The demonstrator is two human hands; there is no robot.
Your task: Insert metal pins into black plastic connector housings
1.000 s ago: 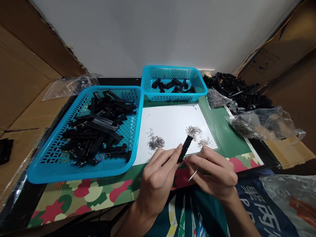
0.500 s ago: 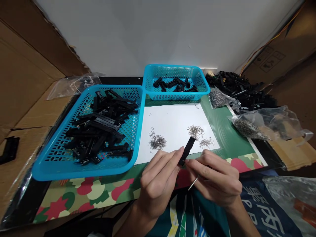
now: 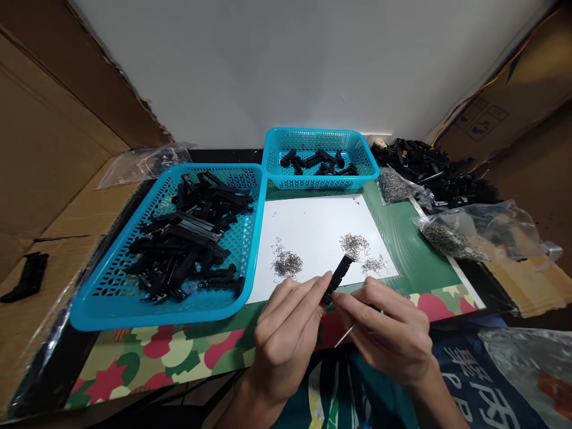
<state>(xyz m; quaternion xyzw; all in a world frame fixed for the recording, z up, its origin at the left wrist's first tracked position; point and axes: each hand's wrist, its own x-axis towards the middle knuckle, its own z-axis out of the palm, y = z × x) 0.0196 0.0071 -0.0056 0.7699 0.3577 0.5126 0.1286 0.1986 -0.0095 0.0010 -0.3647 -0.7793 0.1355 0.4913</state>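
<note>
My left hand (image 3: 288, 330) is closed on a narrow black plastic part (image 3: 338, 276), pinching it with thumb and fingers so that it slants up and away over the white sheet. Against the part's lower end press the fingertips of my right hand (image 3: 386, 325), which is also closed. A thin metal rod (image 3: 345, 335) sticks out below the right fingers, held in that hand. Whatever small piece may sit at those fingertips is hidden. Just beyond lie piles of small bent metal wires (image 3: 354, 243) on the white sheet (image 3: 313, 223).
A large blue basket (image 3: 167, 319) heaped with black plastic parts (image 3: 192, 232) stands at left. Behind the sheet is a smaller blue basket (image 3: 322, 183) with several parts. Clear bags of metal pieces (image 3: 447, 238) and a black heap (image 3: 429, 170) lie at right. One black part (image 3: 27, 277) rests on cardboard.
The camera view has shifted slightly, so the baskets and sheet sit lower in the picture. The metal rod's free end has swung a little to the left. Both hands keep their grip.
</note>
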